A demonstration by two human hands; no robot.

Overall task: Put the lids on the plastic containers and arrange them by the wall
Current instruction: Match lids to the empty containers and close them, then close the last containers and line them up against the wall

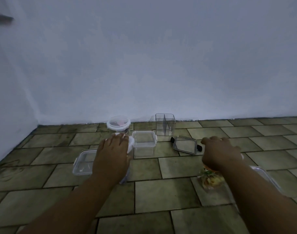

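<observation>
On the floor [163, 193] near the wall [161, 65], our left hand [112, 153] lies flat on a round white lid [131, 144]; we should press evenly. Our right hand [219, 153] curls over a patterned jar [210, 180], seemingly gripping it.

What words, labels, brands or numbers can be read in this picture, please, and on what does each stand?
No text can be read anywhere in the head view.
On the printed container under the right hand: a colourful picture, any lettering too blurred to read.
On the round lidded container by the wall: dark and pink patches, no legible writing.
</observation>
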